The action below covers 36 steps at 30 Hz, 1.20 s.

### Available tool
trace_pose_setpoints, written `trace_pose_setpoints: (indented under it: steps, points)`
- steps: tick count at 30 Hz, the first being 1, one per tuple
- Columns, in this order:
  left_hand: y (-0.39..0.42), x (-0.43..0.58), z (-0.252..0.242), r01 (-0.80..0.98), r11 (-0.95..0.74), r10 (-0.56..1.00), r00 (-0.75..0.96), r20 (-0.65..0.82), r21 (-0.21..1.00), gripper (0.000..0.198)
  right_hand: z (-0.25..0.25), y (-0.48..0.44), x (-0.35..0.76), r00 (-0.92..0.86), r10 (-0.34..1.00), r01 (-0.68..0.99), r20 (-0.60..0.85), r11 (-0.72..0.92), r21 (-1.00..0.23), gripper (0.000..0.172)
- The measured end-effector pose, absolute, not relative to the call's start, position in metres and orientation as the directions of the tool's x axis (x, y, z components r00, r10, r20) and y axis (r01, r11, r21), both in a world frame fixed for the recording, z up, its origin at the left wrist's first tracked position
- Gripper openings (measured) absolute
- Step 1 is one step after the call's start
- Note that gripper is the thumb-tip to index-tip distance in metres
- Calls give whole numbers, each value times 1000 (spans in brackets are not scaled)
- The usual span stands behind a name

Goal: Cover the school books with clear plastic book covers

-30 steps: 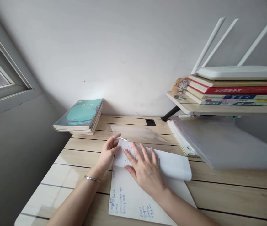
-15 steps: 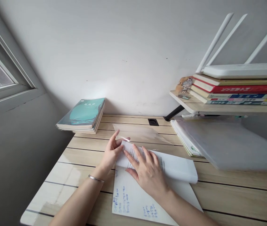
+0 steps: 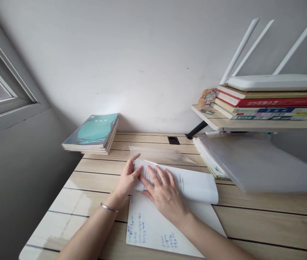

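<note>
An open book [image 3: 199,186] lies sideways on the desk, its printed page curling up at the right. Below that, a white inside cover [image 3: 153,227] bears blue handwriting. My left hand [image 3: 127,178], with a silver bangle on its wrist, grips the book's upper left corner, thumb on the page and the other fingers partly hidden behind it. Across the printed page my right hand [image 3: 164,191] lies flat, fingers spread, pressing it down. A clear plastic sheet [image 3: 164,154] sticks out behind the book's far edge.
A stack of books with a teal cover [image 3: 95,130] sits at the back left. At right, a raised shelf [image 3: 261,124] carries stacked books [image 3: 272,103] and a white router [image 3: 275,82]. Beneath it lie papers and a translucent plastic folder [image 3: 261,166].
My left hand's fingers have drawn in closer to the book's corner, and my right hand has shifted slightly left over the page. The whole view has moved a little.
</note>
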<state>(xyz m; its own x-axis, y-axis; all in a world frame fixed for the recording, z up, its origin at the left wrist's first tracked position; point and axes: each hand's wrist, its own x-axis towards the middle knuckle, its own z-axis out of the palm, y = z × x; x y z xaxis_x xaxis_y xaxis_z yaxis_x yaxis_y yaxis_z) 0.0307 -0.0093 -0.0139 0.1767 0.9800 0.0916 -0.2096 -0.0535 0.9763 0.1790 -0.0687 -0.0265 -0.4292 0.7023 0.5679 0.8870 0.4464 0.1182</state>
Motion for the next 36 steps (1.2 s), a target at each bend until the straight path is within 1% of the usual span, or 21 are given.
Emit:
trace_pose_setpoints:
  steps: [2,4,6,8,10,11,12,13,15,16,17,18,21,23,27,29,32,36]
  points:
    - [-9,32,-16,-207,-51,986,147,83,977,57,-16,-70,184,-446,692,872,567,480,100,46]
    - [-9,32,-15,-192,-61,991,105,83,980,56,-3,-70,196,-390,708,894,589,445,58,44]
    - [-9,32,-14,-141,-91,994,52,99,986,55,10,-68,219,-222,740,951,635,309,-27,41]
    - [-10,31,-12,-80,-117,993,17,119,990,55,17,-64,250,-16,744,977,668,154,-148,39]
    - [-10,32,-12,-52,-136,991,7,136,989,56,15,-59,284,118,747,956,654,91,-277,39]
    - [-10,32,-13,-50,-141,990,5,142,989,56,12,-56,299,174,764,931,621,77,-356,38]
    - [-10,32,-13,-51,-144,990,2,144,988,56,8,-54,312,241,795,890,556,48,-454,37]
    - [-10,32,-14,-51,-144,990,-1,144,988,55,3,-52,323,301,839,825,453,10,-566,37]
    - [-10,33,-15,-43,-144,990,-13,143,989,54,-6,-50,334,353,917,649,186,-96,-755,36]
    - [-10,33,-15,-34,-144,990,-18,143,989,53,-9,-49,335,342,937,566,69,-147,-811,36]
    - [-10,33,-15,-23,-143,990,-20,143,989,53,-11,-48,334,324,946,502,-12,-183,-845,36]
    - [-10,33,-15,-15,-142,990,-22,141,990,53,-12,-47,331,308,950,457,-55,-199,-867,35]
    - [-9,31,-13,-22,-129,992,-8,129,991,54,-12,-42,322,286,955,340,-76,-175,-924,33]
    - [-9,30,-13,-42,-120,993,5,120,992,54,-10,-36,320,263,957,232,-119,-182,-955,32]
    - [-7,28,-14,-85,-103,994,19,105,991,53,-9,-20,325,174,942,48,-287,-299,-953,27]
    - [-6,28,-15,-119,-96,994,30,101,988,54,-9,-13,327,126,933,-26,-336,-335,-942,25]
    - [-5,28,-15,-143,-92,995,30,98,985,54,-9,-7,325,99,929,-108,-358,-347,-932,24]
    - [-6,29,-13,-159,-80,996,29,86,984,53,-16,-6,318,204,934,-158,-292,-263,-952,28]
